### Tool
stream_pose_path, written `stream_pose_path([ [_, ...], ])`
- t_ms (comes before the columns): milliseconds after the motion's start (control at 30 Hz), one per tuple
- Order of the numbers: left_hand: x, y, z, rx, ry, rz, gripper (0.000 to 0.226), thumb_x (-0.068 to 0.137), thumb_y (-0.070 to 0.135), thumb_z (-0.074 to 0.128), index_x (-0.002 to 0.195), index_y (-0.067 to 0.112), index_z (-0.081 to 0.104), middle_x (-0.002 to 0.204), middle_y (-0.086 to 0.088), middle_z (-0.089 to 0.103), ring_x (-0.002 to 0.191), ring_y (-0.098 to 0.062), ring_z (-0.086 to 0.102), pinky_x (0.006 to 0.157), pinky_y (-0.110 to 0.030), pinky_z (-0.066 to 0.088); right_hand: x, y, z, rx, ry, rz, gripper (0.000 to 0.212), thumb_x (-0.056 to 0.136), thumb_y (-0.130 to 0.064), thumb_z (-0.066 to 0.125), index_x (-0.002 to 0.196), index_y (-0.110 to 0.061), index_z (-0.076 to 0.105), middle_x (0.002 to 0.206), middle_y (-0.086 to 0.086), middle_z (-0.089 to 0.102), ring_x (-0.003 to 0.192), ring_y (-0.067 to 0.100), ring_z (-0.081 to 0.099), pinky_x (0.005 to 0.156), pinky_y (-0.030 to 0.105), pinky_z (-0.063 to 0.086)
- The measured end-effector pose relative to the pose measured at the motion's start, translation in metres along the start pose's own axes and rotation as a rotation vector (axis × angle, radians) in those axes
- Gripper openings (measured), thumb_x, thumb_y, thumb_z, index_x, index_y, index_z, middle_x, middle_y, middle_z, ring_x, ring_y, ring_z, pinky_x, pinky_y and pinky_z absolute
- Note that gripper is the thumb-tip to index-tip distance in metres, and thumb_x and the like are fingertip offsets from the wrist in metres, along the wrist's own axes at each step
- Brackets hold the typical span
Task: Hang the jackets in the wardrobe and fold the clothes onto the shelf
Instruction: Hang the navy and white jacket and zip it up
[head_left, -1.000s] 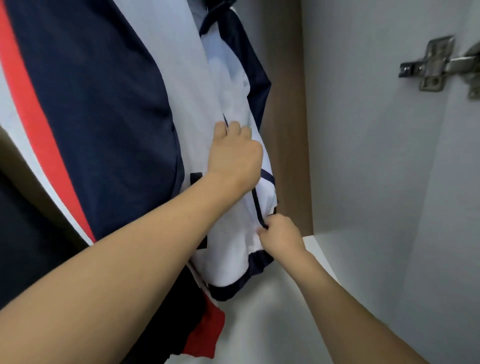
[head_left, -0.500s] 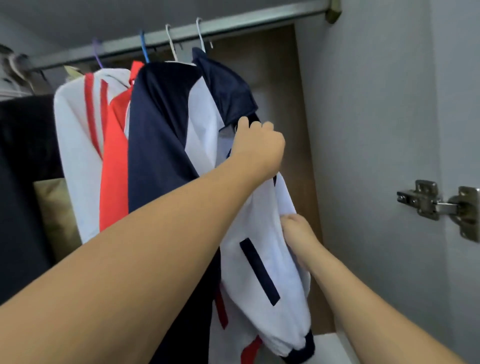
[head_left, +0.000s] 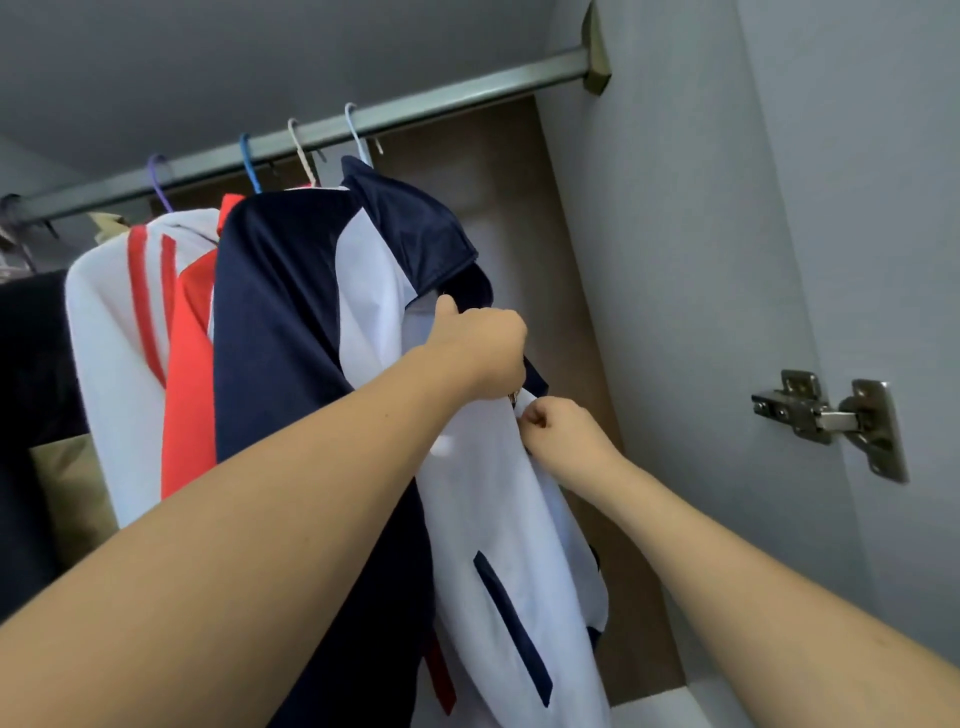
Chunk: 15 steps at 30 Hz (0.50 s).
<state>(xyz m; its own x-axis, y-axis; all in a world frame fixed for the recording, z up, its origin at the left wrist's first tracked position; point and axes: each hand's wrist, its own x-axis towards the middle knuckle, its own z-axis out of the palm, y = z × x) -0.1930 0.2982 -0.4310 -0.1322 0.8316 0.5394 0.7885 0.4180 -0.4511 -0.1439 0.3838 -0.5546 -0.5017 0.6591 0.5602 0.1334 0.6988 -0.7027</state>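
A navy and white jacket (head_left: 483, 519) hangs from a pale hanger (head_left: 358, 135) on the wardrobe rail (head_left: 467, 93), rightmost in the row. My left hand (head_left: 480, 348) grips the jacket's front just under the navy collar. Just below it, my right hand (head_left: 561, 431) pinches the front edge by the zip, and a small metal zip pull shows between the two hands. To the left hang a second navy and white jacket (head_left: 280, 322) and a white jacket with red stripes (head_left: 130, 338).
Dark clothes (head_left: 31, 395) and a tan garment (head_left: 72, 499) hang at the far left. The wardrobe's grey side wall (head_left: 675, 260) is close on the right, with a metal door hinge (head_left: 826, 415) on it. A white shelf (head_left: 660, 709) lies below the jackets.
My view rose from the jacket's hem to the rail. Both hands moved up the jacket's front: the left from mid-zip to the collar, the right from the hem to just under it.
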Motion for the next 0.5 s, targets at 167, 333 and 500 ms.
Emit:
stream_pose_path([
  [167, -0.005, -0.001, 0.004, 0.150, 0.056, 0.031, 0.025, 0.085, 0.009, 0.051, 0.064, 0.019, 0.040, 0.074, 0.001, 0.044, 0.067, -0.019, 0.037, 0.084, -0.043, 0.020, -0.003, -0.001, -0.006, -0.110, -0.044, -0.022, 0.028, 0.085, -0.016, 0.049, 0.064, -0.015, 0.031, 0.061, 0.002, 0.036, 0.061, 0.020, 0.030, 0.058, 0.031, 0.026],
  [333, -0.007, -0.017, 0.001, 0.262, 0.224, -0.059, 0.014, 0.087, 0.017, 0.055, 0.075, 0.019, 0.047, 0.086, -0.001, 0.041, 0.080, -0.024, 0.037, 0.099, -0.045, 0.026, -0.015, 0.014, -0.014, -0.514, -0.338, 0.055, 0.031, 0.090, -0.029, 0.051, 0.064, -0.017, 0.039, 0.062, -0.002, 0.042, 0.057, 0.019, 0.039, 0.060, 0.031, 0.030],
  [500, 0.003, -0.021, -0.003, 0.137, 0.185, -0.027, 0.013, 0.092, 0.020, 0.048, 0.092, 0.020, 0.062, 0.095, 0.001, 0.048, 0.087, -0.023, 0.040, 0.090, -0.042, 0.025, -0.001, 0.010, -0.029, 0.030, -0.178, 0.081, 0.026, 0.087, -0.041, 0.058, 0.094, -0.017, 0.053, 0.091, -0.003, 0.059, 0.077, 0.014, 0.054, 0.067, 0.028, 0.042],
])
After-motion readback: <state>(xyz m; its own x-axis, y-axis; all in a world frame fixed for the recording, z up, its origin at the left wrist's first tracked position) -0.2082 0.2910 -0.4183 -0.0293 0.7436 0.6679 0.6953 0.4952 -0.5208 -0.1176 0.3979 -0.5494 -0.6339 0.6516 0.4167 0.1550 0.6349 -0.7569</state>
